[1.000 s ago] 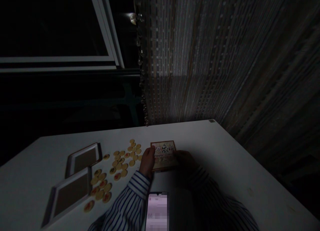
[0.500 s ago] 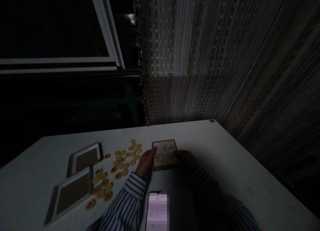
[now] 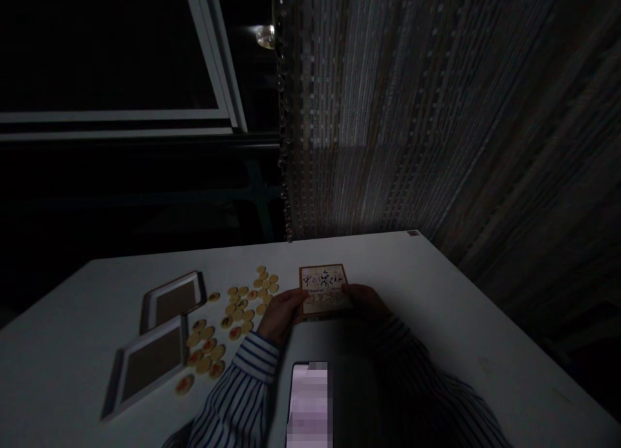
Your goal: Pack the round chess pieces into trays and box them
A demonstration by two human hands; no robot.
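Observation:
Both my hands hold a small square Chinese chess box (image 3: 323, 299) above the white table. Its printed lid, lettered in Chinese and English, faces up at me. My left hand (image 3: 280, 315) is closed on the left edge, thumb on top. On the opposite edge, my right hand (image 3: 369, 304) grips with its fingers in deep shadow. To the left of the box lie many round wooden chess pieces (image 3: 237, 315), loosely scattered, some with red or black characters.
Two shallow open trays (image 3: 173, 301) (image 3: 154, 368) lie left of the pieces. A lit phone (image 3: 309, 406) is in front of me, between my forearms. A striped curtain (image 3: 369, 112) hangs behind the white table (image 3: 436, 344). The room is dim.
The view has shifted slightly. My left thumb now sits lower on the box's left edge, so more of the lid's lettering shows. Pieces and trays lie as before.

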